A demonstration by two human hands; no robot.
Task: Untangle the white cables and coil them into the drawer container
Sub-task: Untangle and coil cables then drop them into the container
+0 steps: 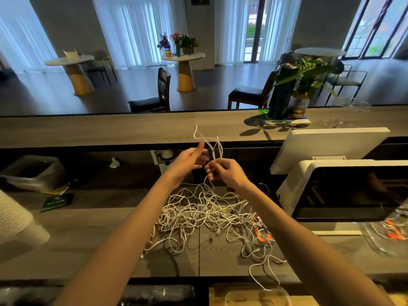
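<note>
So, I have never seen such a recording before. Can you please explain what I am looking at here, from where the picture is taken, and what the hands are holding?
There is no machine here. A person wears a wide-angle camera on the head, so this single picture looks forward and down along both bare arms.

The left hand and the right hand are raised above a wooden counter. Together they hold a few loops of one white cable, lifted up from the rest.

Below the hands, a big tangled pile of white cables lies on the counter; some have orange parts at the right. One cable hangs over the near edge towards a container below.

To the right stand two white screens. On the higher shelf behind stands a plant in a jar. Beyond are café tables and chairs.
</note>
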